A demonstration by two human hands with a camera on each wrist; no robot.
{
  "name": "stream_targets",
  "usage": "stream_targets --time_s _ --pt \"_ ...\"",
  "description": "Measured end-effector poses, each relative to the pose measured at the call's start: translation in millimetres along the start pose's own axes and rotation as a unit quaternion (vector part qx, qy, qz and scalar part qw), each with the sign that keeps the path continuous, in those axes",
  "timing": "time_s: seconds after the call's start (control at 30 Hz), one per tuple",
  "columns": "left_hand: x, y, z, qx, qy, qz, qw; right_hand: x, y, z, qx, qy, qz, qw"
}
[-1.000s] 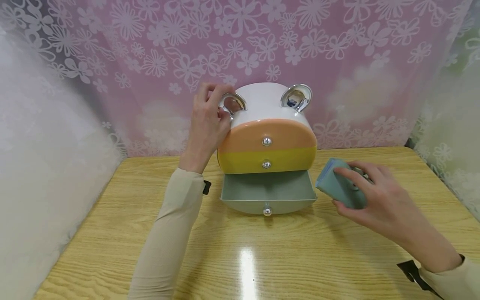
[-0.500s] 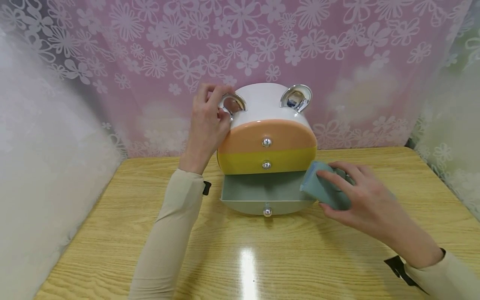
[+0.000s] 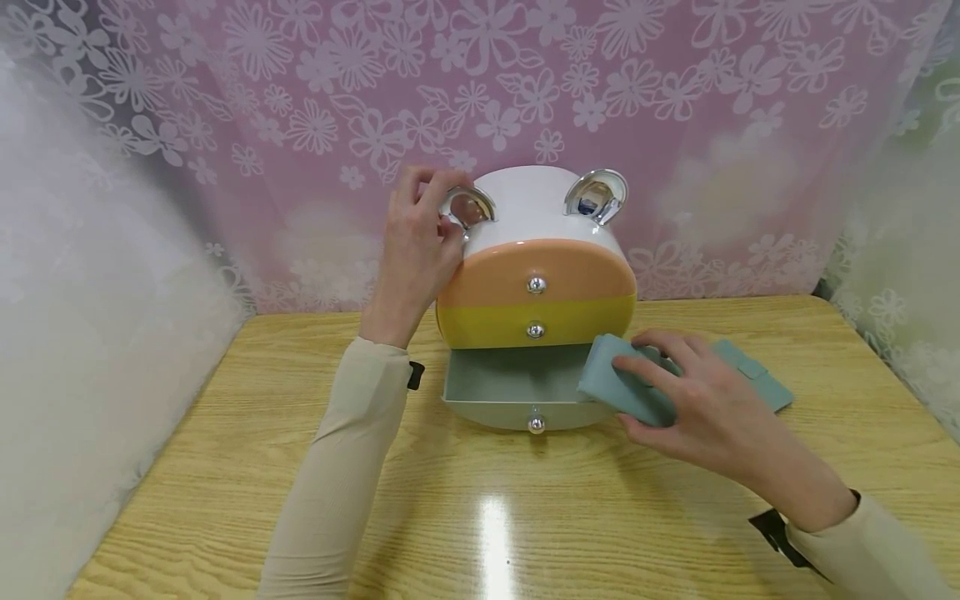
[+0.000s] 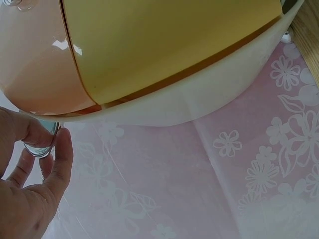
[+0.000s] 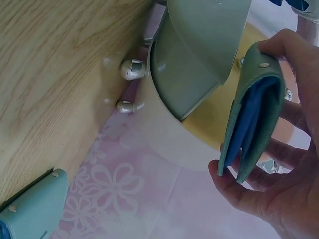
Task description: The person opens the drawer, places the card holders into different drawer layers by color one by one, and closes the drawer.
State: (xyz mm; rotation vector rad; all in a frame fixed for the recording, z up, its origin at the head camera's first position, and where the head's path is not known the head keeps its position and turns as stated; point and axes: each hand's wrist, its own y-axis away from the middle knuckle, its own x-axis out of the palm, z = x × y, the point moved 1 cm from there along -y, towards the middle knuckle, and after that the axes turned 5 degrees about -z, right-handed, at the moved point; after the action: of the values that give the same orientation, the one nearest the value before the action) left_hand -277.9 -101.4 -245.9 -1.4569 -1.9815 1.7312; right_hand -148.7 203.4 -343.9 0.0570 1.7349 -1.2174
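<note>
A small drawer cabinet (image 3: 528,196) has a white body, two chrome ear-shaped handles and orange, yellow and green drawers. My left hand (image 3: 415,250) grips its left chrome ear (image 3: 472,207), with thumb and fingers around it. The bottom green drawer (image 3: 487,413) is pulled out, and its visible inside is bare. My right hand (image 3: 708,404) pinches a folded teal wallet (image 3: 626,385) between thumb and fingers, overlapping the drawer's right corner in the head view. Blue lining shows inside this wallet in the right wrist view. A second teal wallet (image 3: 768,387) lies on the table, partly behind my right hand.
The wood-grain table (image 3: 300,467) supports the cabinet near its back edge. A pink floral curtain (image 3: 337,125) hangs right behind. Pale cloth (image 3: 90,333) borders the left side, and more floral cloth stands at the right. Round silver knobs project from the drawers.
My right hand has moved left with the wallet, from beside the drawer to over its right corner. The second wallet has come into view behind it. My left hand stays on the ear.
</note>
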Motion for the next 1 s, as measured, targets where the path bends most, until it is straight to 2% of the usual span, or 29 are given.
stream_targets --time_s 0.5,1.0 --pt "0.3 0.3 -0.1 -0.008 0.003 0.003 1.0 7.8 -4 0 -0.012 -0.029 0.014 0.999" --pt "-0.3 0.4 0.1 -0.016 0.005 0.004 0.9999 19.5 -11 -4 0.005 -0.039 0.022 0.999"
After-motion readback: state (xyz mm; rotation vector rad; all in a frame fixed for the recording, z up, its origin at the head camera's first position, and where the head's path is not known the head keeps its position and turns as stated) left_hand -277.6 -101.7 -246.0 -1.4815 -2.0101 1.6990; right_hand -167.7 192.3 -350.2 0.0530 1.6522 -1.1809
